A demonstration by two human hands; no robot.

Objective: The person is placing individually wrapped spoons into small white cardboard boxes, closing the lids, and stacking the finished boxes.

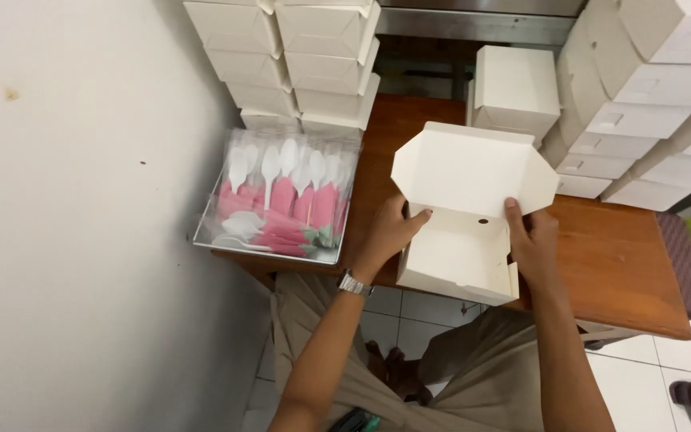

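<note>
I hold an open white cardboard box (pixel 461 252) over the near edge of a wooden table (pixel 617 256). Its lid (pixel 469 168) stands up and back, with side flaps spread. My left hand (pixel 389 232) grips the box's left wall, thumb inside the rim. My right hand (pixel 531 240) grips the right wall, thumb hooked over the rim near the lid hinge. The inside of the box looks empty. A watch sits on my left wrist.
A clear tray (pixel 273 196) of white plastic spoons wrapped with pink napkins sits at the table's left. Stacks of closed white boxes stand at the back left (pixel 297 64) and right (pixel 649 104); one closed box (pixel 515 88) sits behind the lid. A white wall is on the left.
</note>
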